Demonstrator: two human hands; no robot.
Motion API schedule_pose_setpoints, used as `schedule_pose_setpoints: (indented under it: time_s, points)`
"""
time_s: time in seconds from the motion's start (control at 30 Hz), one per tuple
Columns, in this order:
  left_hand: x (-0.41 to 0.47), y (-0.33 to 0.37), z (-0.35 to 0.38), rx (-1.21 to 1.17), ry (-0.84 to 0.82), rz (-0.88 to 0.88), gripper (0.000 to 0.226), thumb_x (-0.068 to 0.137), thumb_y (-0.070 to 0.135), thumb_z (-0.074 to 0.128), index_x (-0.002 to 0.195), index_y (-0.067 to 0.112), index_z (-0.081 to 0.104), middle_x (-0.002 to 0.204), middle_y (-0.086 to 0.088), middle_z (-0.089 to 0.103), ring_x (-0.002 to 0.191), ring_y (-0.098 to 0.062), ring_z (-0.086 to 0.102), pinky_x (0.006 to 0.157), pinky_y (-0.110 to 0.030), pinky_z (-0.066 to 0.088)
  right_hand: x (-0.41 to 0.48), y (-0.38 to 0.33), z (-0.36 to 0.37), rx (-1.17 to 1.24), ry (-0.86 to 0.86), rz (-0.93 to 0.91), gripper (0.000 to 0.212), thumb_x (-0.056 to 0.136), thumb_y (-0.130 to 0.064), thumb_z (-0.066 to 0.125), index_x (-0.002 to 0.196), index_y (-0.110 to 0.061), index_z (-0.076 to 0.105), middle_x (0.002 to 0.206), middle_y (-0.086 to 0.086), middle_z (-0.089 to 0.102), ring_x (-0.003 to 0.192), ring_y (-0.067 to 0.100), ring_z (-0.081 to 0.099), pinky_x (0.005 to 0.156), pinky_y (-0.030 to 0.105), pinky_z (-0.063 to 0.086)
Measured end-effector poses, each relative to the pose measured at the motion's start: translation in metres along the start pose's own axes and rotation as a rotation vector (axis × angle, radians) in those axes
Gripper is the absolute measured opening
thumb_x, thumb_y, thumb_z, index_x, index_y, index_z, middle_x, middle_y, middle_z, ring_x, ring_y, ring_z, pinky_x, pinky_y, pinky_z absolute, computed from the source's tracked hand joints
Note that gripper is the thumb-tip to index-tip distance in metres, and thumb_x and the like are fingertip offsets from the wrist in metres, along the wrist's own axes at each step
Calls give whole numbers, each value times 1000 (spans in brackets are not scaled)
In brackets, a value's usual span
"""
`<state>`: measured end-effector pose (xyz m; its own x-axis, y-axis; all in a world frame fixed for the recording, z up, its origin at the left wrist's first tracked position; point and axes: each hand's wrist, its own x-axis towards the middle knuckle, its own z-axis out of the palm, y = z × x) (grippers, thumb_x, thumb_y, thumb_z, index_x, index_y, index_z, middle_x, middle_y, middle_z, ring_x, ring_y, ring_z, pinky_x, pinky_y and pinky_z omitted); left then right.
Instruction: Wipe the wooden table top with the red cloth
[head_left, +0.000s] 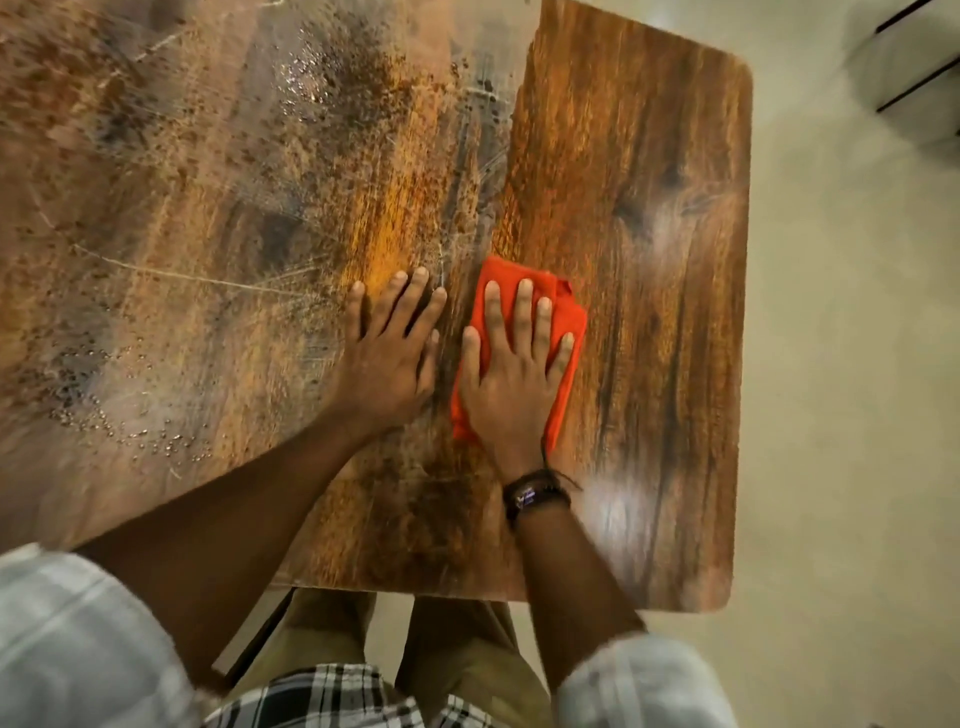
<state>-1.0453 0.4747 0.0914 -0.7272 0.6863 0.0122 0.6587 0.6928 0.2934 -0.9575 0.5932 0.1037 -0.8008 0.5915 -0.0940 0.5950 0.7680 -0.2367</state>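
Note:
The wooden table top fills most of the view; its left and middle part looks dusty, speckled and scratched, while the right strip shows clean dark grain. A folded red cloth lies on the table near the middle. My right hand presses flat on the cloth with fingers spread; a dark wristband sits on that wrist. Just left of the cloth, my left hand rests flat on the bare wood, fingers apart, holding nothing.
The table's right edge and rounded corners border a pale floor. A white piece of furniture with dark lines stands at the top right. My legs and a checked shirt hem show below the table's near edge.

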Motion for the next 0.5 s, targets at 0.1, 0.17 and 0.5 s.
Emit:
schedule_pose_setpoints:
  time_s: [0.1,0.17,0.5]
  points:
    - [-2,1,-1,1,-12,0,53,102,32,26,151,16,35,161,-8,27,151,-26,18,120,-59,9,-84,6,9,0,-7,-14,59,105,-49,31,160,-33,15,169,0,3,157,21,-1,124,58,3]
    - [-1,1,-1,-9,-14,-2,53,102,33,26,151,16,35,162,-7,26,151,-25,16,120,-59,9,-122,10,11,-8,-24,-32,59,105,-49,30,160,-32,16,169,0,6,157,22,1,123,59,6]
    - [2,3,1,14,-26,-7,55,100,32,23,152,16,33,162,-8,25,151,-26,17,120,-60,10,-7,-1,4,-34,2,4,57,106,-48,29,159,-36,15,169,-2,5,156,20,0,124,56,0]
